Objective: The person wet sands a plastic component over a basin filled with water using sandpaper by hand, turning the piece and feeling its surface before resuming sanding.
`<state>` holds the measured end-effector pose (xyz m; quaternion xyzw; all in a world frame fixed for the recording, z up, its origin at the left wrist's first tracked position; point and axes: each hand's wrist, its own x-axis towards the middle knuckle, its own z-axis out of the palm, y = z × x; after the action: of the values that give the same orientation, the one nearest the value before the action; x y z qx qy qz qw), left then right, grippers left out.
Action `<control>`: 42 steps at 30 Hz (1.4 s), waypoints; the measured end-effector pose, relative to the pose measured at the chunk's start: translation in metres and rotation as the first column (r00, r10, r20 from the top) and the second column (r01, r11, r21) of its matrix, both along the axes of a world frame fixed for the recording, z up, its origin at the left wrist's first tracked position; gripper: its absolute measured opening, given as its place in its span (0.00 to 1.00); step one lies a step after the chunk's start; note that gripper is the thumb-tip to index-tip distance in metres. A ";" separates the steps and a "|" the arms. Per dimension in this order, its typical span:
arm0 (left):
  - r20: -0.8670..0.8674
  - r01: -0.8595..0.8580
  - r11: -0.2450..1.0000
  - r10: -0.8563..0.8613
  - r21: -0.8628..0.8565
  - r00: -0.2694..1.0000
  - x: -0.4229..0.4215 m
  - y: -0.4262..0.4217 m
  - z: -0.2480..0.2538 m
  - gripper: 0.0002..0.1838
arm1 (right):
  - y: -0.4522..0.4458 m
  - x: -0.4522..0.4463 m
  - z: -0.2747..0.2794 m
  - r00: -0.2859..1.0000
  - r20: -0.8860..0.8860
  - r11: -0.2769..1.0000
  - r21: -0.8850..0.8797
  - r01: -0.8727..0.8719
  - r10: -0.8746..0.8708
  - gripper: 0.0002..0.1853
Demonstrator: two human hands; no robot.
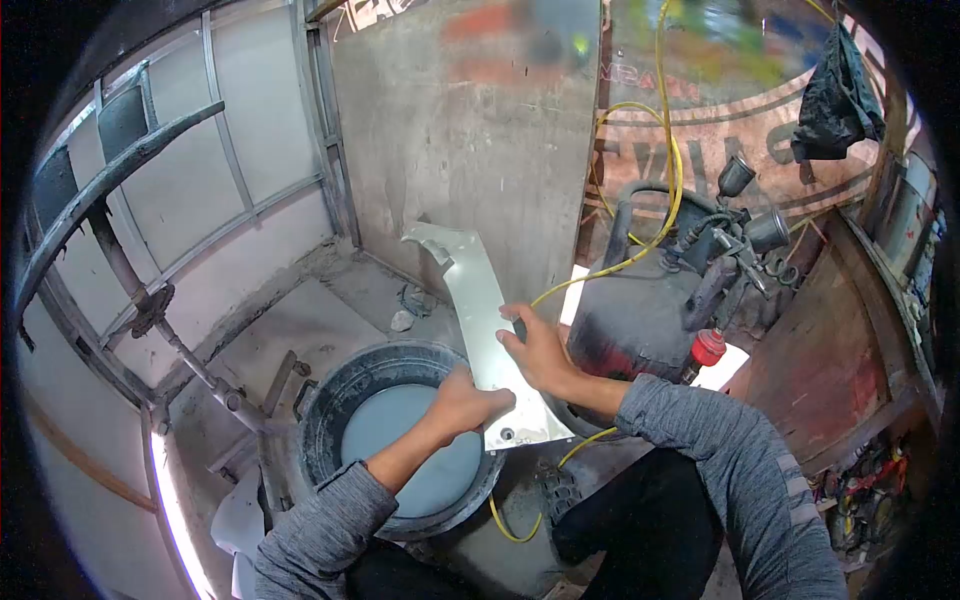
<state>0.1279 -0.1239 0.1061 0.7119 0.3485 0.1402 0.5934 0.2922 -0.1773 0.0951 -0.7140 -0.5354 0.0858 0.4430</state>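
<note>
A long, pale, glossy body panel [474, 290] stands tilted over the right rim of a black tub [330, 400] holding cloudy grey water [385, 430]. It has a hooked upper end and a small hole near its wide lower end. My left hand [462, 405] is closed on the panel's lower left side, with the thumb on its face. At the panel's right edge, my right hand [540, 350] is closed round a small dark piece [519, 328], perhaps sandpaper, mostly covered by the fingers. The right thumb touches the panel.
A metal stand with curved arms [120, 165] rises on the left. Behind on the right, spray guns [745, 240] rest by a dark tank [630, 310], with a yellow hose [672, 180] hanging down. A red-capped bottle [708, 348] stands near my right forearm.
</note>
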 end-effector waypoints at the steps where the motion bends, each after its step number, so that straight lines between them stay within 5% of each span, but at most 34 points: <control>1: -0.035 0.048 0.999 -0.048 -0.003 0.998 0.001 0.003 -0.003 0.33 | 0.001 0.002 -0.004 1.000 0.000 1.000 0.000 0.000 0.000 0.20; 6: -0.042 0.064 0.997 -0.065 -0.033 0.997 0.002 0.010 -0.006 0.31 | 0.007 0.007 -0.019 0.999 -0.010 0.990 0.134 -0.034 0.036 0.20; 15: -0.062 0.035 0.999 -0.037 -0.030 0.997 -0.001 0.004 0.002 0.32 | 0.000 0.000 -0.003 1.000 0.013 1.000 0.022 0.000 0.000 0.20; 23: -0.059 0.032 0.999 -0.030 0.033 0.998 0.002 0.008 -0.007 0.30 | 0.007 0.005 -0.019 1.000 0.001 0.994 0.109 -0.019 0.019 0.20; 25: 0.033 -0.003 1.000 0.002 0.020 0.999 0.000 0.004 0.000 0.16 | 0.004 0.004 -0.016 0.999 0.033 0.997 0.072 -0.014 0.011 0.20; 28: 0.001 -0.029 0.999 0.029 0.017 1.000 -0.001 0.006 -0.001 0.15 | 0.006 0.005 -0.019 0.998 0.060 0.993 0.115 -0.017 0.010 0.20; 29: 0.002 -0.031 0.999 0.031 0.017 1.000 -0.001 0.009 -0.003 0.15 | 0.007 0.005 -0.019 0.999 0.051 0.994 0.108 -0.012 0.007 0.20; 31: -0.031 0.043 0.997 -0.045 -0.062 0.999 -0.001 0.013 -0.006 0.31 | 0.007 0.004 -0.017 0.999 0.042 0.995 0.099 -0.009 0.005 0.20; 42: 0.026 0.109 0.994 -0.109 -0.007 0.994 -0.003 0.010 -0.009 0.22 | 0.006 0.003 -0.017 0.999 0.051 0.991 0.130 -0.013 0.007 0.21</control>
<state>0.1248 -0.1143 0.0968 0.7255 0.3020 0.1154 0.6075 0.2954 -0.1709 0.0778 -0.6828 -0.5543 0.0350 0.4747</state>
